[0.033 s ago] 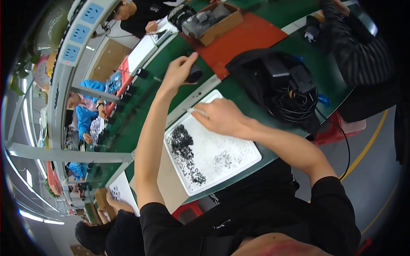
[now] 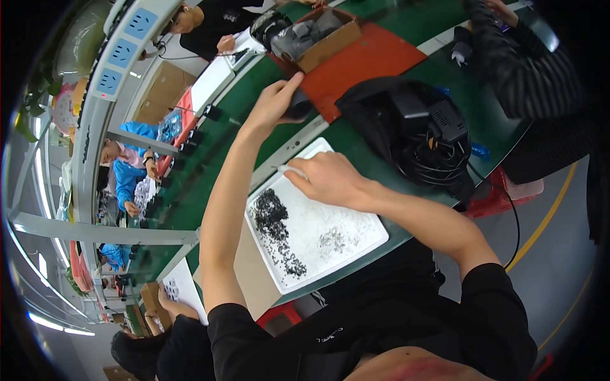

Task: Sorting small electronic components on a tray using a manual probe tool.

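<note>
My left hand [image 2: 272, 109] is raised over the green bench beyond the tray, its fingers wrapped round a dark cylindrical object [image 2: 297, 108], partly hidden by the hand. My right hand [image 2: 335, 180] is closed over the far part of a white tray [image 2: 375, 242]. Between thumb and fingers it grips a slim pale tool [image 2: 293, 171] with a thin dark tip; its exact kind does not show. Many tiny black parts [image 2: 271, 213] lie heaped along the tray's left side. A thinner scatter of small greyish bits [image 2: 335, 241] lies nearer me, right of them.
A black bag [image 2: 368, 105] with a coiled cable [image 2: 429, 155] and dark devices lies right of the tray. Beyond are a red-orange mat [image 2: 372, 51] and a cardboard box [image 2: 327, 44] of grey items. A metal post [image 2: 114, 231] stands left. Other people sit around the bench.
My left hand has shifted slightly right with the dark object, which has turned a little. My right hand and its tool have moved slightly nearer me.
</note>
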Action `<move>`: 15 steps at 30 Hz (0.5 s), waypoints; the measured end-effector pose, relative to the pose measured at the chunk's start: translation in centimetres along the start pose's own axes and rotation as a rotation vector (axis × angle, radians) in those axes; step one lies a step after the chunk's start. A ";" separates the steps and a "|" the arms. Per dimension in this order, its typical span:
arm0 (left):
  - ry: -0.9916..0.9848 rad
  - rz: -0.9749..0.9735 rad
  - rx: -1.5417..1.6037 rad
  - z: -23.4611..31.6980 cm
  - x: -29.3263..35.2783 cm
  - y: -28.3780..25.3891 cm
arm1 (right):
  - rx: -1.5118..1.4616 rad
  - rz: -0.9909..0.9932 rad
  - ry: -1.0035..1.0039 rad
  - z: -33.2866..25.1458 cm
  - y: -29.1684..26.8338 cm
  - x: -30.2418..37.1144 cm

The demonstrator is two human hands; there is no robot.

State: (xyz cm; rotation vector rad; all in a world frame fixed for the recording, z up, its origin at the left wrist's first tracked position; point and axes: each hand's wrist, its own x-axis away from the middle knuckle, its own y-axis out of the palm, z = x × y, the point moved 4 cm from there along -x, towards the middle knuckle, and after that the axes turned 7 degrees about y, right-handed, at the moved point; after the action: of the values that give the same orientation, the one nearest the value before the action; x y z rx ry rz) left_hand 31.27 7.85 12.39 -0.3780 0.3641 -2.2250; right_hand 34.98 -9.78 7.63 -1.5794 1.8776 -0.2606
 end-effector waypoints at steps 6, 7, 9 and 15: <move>0.217 -0.047 0.533 9.3 -5.6 5.9 | -0.040 -0.035 0.030 0.0 -0.6 0.6; 0.219 -0.052 0.537 9.6 -6.3 5.8 | -0.034 -0.042 0.029 0.0 -0.6 0.6; 0.380 0.096 0.497 9.9 -7.0 3.8 | -0.031 -0.055 0.034 0.1 -0.7 0.7; 0.334 0.379 -0.346 -0.6 -5.7 -7.0 | 0.088 -0.149 -0.076 -0.4 0.1 0.8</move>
State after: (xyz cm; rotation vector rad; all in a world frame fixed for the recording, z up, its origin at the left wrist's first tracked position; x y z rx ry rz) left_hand 29.71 16.68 13.68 -0.0993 0.9275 -1.8459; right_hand 34.57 -10.55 7.62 -1.6477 1.6716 -0.3391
